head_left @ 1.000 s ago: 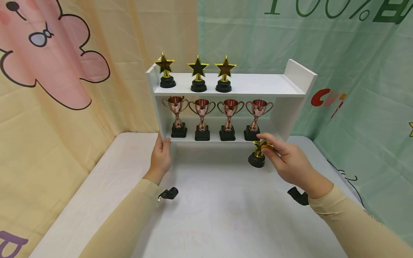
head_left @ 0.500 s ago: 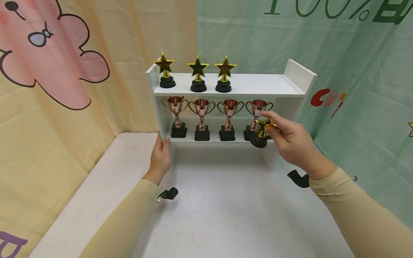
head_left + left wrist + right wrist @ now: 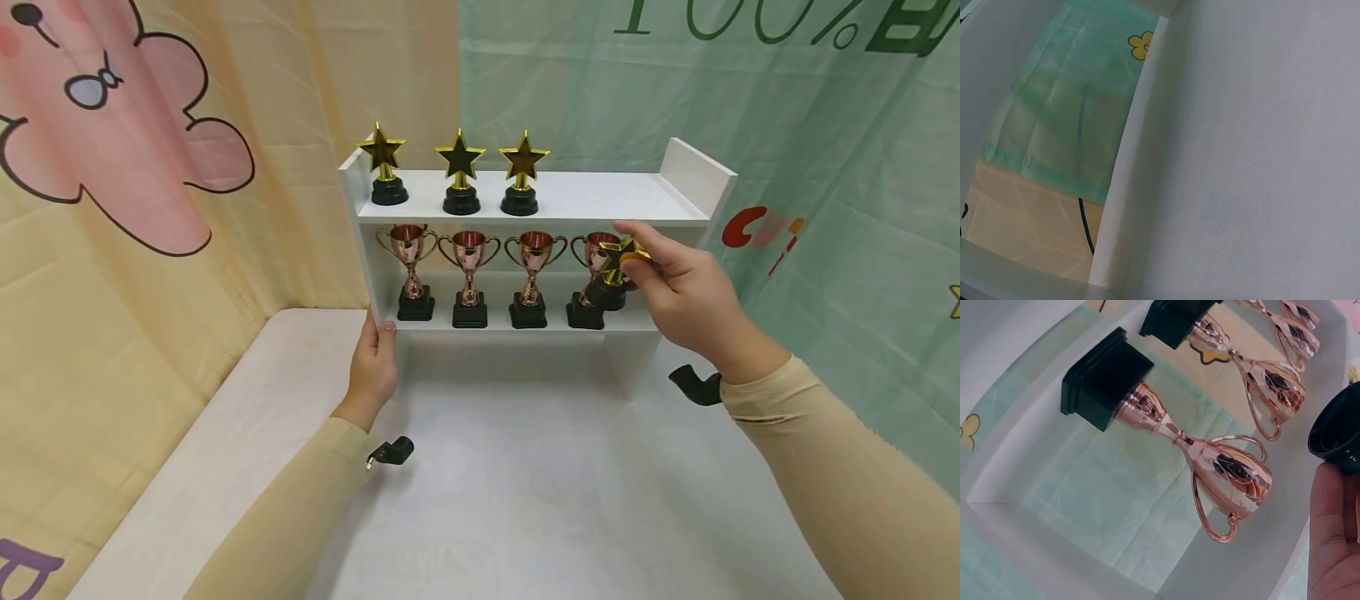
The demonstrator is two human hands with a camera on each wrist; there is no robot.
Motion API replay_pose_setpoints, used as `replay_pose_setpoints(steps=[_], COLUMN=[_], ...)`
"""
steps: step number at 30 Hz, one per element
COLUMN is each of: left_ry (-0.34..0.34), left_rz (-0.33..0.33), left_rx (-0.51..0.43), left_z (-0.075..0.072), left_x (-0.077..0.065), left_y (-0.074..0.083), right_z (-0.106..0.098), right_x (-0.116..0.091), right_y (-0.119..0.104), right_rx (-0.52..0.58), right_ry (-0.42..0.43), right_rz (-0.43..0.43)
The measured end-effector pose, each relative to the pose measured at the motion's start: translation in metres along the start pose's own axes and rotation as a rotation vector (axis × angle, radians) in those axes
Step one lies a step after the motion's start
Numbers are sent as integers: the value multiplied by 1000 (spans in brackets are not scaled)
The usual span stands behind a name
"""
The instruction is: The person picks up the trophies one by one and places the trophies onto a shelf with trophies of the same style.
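Observation:
My right hand (image 3: 693, 302) pinches a gold star trophy (image 3: 606, 293) by its star, its round black base hanging below. It is in front of the rightmost copper cup trophy (image 3: 583, 312) and partly covers it. In the right wrist view the held trophy's black base (image 3: 1340, 431) shows at the right edge, above my fingers (image 3: 1330, 512). My left hand (image 3: 373, 371) grips the lower left side of the white shelf unit (image 3: 615, 193), thumb at the front. Three more star trophies (image 3: 461, 198) stand on the top board, left of its bare right part.
Several copper cup trophies (image 3: 470, 312) stand in a row on the lower board. The shelf's raised right side panel (image 3: 697, 179) bounds the top board. A white cloth (image 3: 510, 483) covers the table. Printed curtains (image 3: 585, 92) hang behind and at both sides.
My right hand has lifted the star trophy from just below the lower board up to the height of the cup trophies. My left hand has stayed on the shelf's side.

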State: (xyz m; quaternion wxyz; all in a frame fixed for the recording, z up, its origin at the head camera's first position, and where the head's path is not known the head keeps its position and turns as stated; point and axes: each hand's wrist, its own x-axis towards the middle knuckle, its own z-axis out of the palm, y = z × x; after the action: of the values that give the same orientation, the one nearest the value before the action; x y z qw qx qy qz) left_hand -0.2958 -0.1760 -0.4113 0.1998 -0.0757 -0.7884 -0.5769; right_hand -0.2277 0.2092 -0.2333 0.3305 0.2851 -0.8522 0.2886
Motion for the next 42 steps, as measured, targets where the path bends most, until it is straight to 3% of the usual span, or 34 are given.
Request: replay_pose_setpoints(steps=[25,36,42], left_ry=[7,6,8], left_rz=[0,10,9], left_rx=[-1,5,1], left_z=[0,-1,0], left_x=[1,1,1], left_y=[-1,-1,-3], right_z=[-11,-17,-18], right_x=[46,65,76], right_y=[-9,-8,-3], right_rx=[-32,49,213], right_ry=[2,8,7], right_rz=[98,144,178])
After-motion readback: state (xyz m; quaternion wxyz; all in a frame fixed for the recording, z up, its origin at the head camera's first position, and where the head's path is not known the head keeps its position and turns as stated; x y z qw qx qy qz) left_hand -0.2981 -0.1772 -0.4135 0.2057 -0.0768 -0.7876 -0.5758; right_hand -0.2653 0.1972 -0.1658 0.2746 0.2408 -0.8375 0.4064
